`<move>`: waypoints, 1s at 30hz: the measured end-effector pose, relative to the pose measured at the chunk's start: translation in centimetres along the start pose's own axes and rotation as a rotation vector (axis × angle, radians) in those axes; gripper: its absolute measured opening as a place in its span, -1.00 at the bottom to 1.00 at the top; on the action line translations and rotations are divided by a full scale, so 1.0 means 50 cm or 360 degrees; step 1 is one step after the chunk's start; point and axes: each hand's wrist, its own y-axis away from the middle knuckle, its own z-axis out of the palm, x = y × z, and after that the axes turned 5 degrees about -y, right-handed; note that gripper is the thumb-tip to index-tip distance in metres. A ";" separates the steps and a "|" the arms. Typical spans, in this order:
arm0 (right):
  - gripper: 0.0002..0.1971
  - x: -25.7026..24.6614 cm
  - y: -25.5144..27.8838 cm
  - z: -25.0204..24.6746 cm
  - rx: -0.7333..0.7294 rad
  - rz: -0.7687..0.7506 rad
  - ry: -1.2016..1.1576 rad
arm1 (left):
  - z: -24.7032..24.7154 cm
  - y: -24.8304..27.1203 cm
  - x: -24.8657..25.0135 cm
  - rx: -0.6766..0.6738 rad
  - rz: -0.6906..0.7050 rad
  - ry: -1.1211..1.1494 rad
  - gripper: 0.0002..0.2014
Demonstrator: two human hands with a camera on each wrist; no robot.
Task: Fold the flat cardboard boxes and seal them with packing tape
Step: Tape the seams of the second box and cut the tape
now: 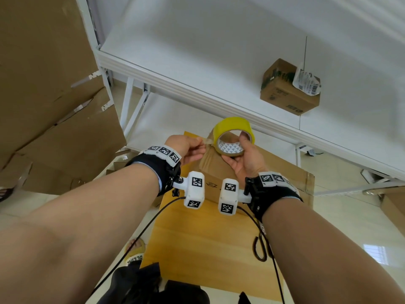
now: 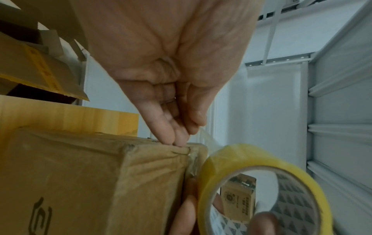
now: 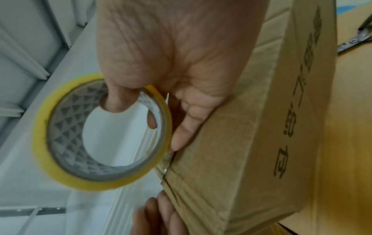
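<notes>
Right hand [image 1: 243, 160] grips the yellow packing tape roll [image 1: 234, 137], thumb hooked thru the core, other fingers under the rim, so it's clamped on the roll. Left hand [image 1: 188, 150] pinches the free tape end [image 1: 208, 141] btw thumb & fingertips [image 2: 177, 136], right at the top far edge of the folded cardboard box [image 1: 217, 172]. Short clear strip runs from that pinch to the roll; both sit centre frame in the head view, just above the box.

Box sits on the yellow wooden counter [image 1: 197, 238], lower centre. Its skin looks creased & soft at the corners, prob light and hollow, so I'd guess it slides or dents if pushed hard; press along an edge, not mid-panel. Tape is thin, sticky, prone to folding onto itself, so keep it taut. Roll is rigid; core grip looks right for unwinding.

Scissors [image 3: 356, 39] lie beyond the box, upper right of the right wrist view. Small printed carton [image 1: 289, 88] on the white shelf, upper right of the head view. Flat cardboard sheets [image 1: 48, 84] lean at upper left.
</notes>
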 end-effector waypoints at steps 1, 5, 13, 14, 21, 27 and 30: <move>-0.59 -0.003 -0.001 0.001 0.0009 0.0023 0.0048 | 0.002 0.001 0.001 0.0007 0.0011 -0.0013 -0.84; -0.52 -0.021 0.001 0.012 0.0099 0.0076 0.0227 | 0.015 0.006 0.012 0.0021 0.0049 -0.0017 -0.84; -0.57 -0.020 0.011 0.016 0.0039 0.0127 0.0104 | 0.052 -0.003 0.022 0.0140 -0.0022 0.0125 -0.77; -0.57 -0.019 0.012 0.016 0.0033 0.0124 0.0099 | 0.050 -0.006 0.020 0.0134 0.0001 0.0138 -0.77; -0.55 -0.016 0.020 0.019 -0.0006 0.0086 0.0071 | 0.036 -0.019 0.011 0.0028 0.0309 0.0079 -0.89; -0.55 -0.013 0.021 0.013 -0.0008 0.0080 -0.0030 | 0.044 -0.012 0.010 -0.0179 0.0399 -0.0001 -0.83; -0.55 -0.011 0.018 0.012 -0.0008 0.0070 -0.0052 | 0.047 -0.012 0.011 -0.0201 0.0382 -0.0112 -0.85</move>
